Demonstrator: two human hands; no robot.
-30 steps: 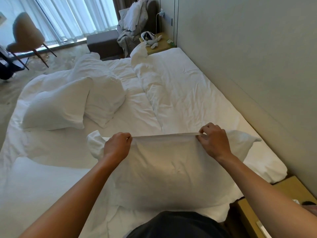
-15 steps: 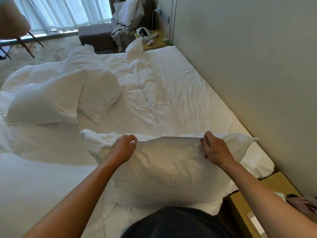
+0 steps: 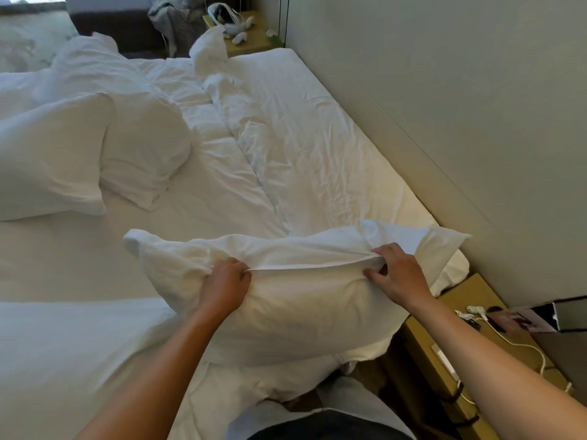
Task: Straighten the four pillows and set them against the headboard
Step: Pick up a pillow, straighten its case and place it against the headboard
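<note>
Far to the left of the fingers, two other pillows (image 3: 63, 154) lie one against the other on the bed (image 3: 206, 201), well apart from the headboard (image 3: 444, 106). The left hand (image 3: 224, 285) is closed into a fist on the top seam of the near pillow (image 3: 295, 306); its fingers are curled tight around a fold of the white case. Between the two hands the seam is stretched into a straight line. The right hand (image 3: 397, 274) pinches the same seam with the thumb under and the fingers above, some of them loosely spread. Beyond its fingers, the right corner of the pillow nearly reaches the headboard, above the nightstand (image 3: 444, 328).

To my judgement the step in hand is the straightening of this first pillow: the case is pulled flat over the filling. None of the visible pillows stands against the headboard yet. The next move probably calls for both hands to keep their hold, lift the pillow and lean it against the headboard to the right.
</note>
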